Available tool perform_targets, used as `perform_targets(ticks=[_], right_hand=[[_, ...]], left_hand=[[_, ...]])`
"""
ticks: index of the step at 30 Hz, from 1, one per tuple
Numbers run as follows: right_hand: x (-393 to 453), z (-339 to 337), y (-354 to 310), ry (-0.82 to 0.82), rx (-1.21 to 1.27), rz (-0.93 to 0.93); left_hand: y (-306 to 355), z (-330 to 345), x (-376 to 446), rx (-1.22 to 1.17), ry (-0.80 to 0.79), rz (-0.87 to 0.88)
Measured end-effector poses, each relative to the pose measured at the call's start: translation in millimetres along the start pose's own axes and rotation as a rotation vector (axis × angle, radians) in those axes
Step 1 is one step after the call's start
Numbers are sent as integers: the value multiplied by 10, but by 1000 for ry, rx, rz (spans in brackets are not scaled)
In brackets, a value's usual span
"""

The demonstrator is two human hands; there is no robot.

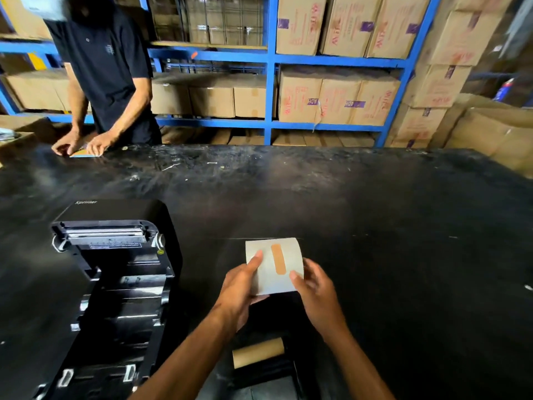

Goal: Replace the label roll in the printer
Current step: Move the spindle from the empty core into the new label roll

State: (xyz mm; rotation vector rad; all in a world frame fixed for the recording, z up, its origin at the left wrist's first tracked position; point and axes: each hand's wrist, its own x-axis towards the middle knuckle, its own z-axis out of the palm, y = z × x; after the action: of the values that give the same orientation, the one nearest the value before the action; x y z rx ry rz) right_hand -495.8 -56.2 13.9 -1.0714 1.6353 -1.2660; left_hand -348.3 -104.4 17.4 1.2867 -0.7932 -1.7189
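Observation:
A white label roll (266, 269), sealed with a strip of brown tape, is held above the black table between both my hands. My left hand (240, 290) grips its left side, thumb on the front face. My right hand (315, 290) holds the right edge, thumb near the tape. The black label printer (115, 284) stands at the left with its lid open and its roll bay showing no roll. An empty brown cardboard core (258, 352) lies on the table near the front edge, below my hands.
The black table (375, 212) stretches wide to the right and back. Another person in a dark shirt (106, 67) stands at the far left edge, hands on a small flat item (83, 153). Blue shelving (269, 82) with cardboard boxes fills the background.

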Motion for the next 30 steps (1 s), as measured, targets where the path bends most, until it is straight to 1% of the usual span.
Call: perform_targets(ticks=[2,3,5,7,10,15,17,21,23,26,28,30], right_hand=[[-40,-85,-53,166,-131,-184],[-50,-117,-89,194,-190,-260],[-53,-153,-153,136,-343,-334],[-70,-168,-159,55,-492,-358],[-134,-147,-111,15,-621,-365],[-275,-205,-64,87,-628,-382],[-300,-253,-100,111,-612,-381],[-330,-345,-141,72,-707,-423],[-365,-382,-119,69,-650,-413],[-444,-428,-69,106,-353,-337],[-464,-490,34,125,-187,-245],[-441,-598,191,148,-107,-130]], left_hand=[[-17,31,-39,66,44,68],[-18,54,-60,108,60,101],[-22,89,-88,216,81,164],[-56,119,-138,297,103,186],[-122,146,-231,340,121,192],[-187,198,-362,464,145,291],[-199,210,-389,493,142,305],[-245,230,-405,485,128,320],[-288,232,-382,466,109,268],[-328,210,-359,310,99,134],[-357,177,-347,185,101,42],[-383,130,-343,91,116,-1]])
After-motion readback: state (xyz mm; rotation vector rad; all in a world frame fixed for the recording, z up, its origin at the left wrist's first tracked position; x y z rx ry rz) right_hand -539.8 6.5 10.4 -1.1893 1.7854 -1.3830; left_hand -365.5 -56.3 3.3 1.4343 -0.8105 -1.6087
